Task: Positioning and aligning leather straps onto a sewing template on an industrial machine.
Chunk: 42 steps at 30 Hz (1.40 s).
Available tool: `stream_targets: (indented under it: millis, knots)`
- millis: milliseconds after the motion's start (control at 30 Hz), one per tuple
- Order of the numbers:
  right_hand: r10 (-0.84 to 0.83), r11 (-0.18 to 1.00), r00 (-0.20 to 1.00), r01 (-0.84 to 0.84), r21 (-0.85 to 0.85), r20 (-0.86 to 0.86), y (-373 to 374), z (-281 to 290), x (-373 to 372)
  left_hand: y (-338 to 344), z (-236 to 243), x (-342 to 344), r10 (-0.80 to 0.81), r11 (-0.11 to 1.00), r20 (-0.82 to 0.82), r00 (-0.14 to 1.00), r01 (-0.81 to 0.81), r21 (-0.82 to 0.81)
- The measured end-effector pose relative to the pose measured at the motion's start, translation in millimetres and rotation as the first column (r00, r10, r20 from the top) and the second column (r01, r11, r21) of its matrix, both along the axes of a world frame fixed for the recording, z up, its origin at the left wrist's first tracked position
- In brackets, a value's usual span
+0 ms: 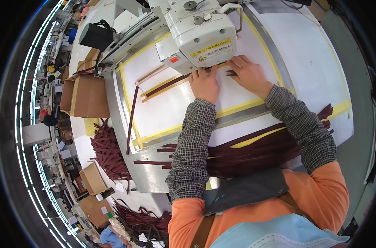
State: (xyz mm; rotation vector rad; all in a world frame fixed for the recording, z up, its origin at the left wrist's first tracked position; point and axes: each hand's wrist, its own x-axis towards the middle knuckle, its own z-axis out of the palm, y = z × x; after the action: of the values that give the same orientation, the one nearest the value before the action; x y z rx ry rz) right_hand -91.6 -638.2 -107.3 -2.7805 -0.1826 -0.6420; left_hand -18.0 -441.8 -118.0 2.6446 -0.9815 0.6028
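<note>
Under the white sewing machine head (206, 35), a dark maroon fabric strip (171, 85) lies between yellow guide strips on a white template sheet (171, 115). My left hand (204, 84) presses on the strip with bent fingers close together, right below the machine head. My right hand (251, 76) reaches the same line from the right, its fingertips at the strip's far end. From under its fingers pokes a small dark pointed tool (231, 73), perhaps thread snips. The needle area is hidden by the machine head and my fingers.
A bundle of maroon strips (254, 153) lies along the near table edge. One loose strip (132, 120) hangs at the template's left. Beyond it stand a cardboard box (86, 96) and a heap of strips (110, 149). A black motor box (96, 36) sits on the machine's rail.
</note>
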Motion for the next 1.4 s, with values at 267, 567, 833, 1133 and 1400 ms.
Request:
stream_targets:
  millis: [267, 567, 833, 1133, 1400]
  knots:
    - [0.029, 0.997, 0.998, -0.025, 0.07, -0.048, 4, 9, -8, 12, -1, 3, 0.043, 0.999, -0.005, 0.999, -0.043, -0.001]
    - [-0.035, 0.974, 0.997, 0.049, 0.222, -0.066, -55, 50, -95, 109, 13, 46, 0.014, 0.975, -0.062, 0.998, -0.027, -0.22]
    - [-0.359, 0.852, 0.916, 0.4, 0.339, -0.18, -90, 41, -186, 260, 7, 70, 0.627, 0.779, -0.077, 0.775, -0.622, 0.078]
    - [-0.039, 0.919, 0.999, 0.037, 0.393, -0.004, -9, 71, -165, 284, 31, 80, 0.38, 0.849, -0.374, 0.846, -0.479, -0.22]
    - [-0.228, 0.836, 0.968, 0.252, 0.487, -0.11, -60, 53, -213, 431, 126, 4, 0.537, 0.84, -0.192, 0.822, -0.541, 0.036]
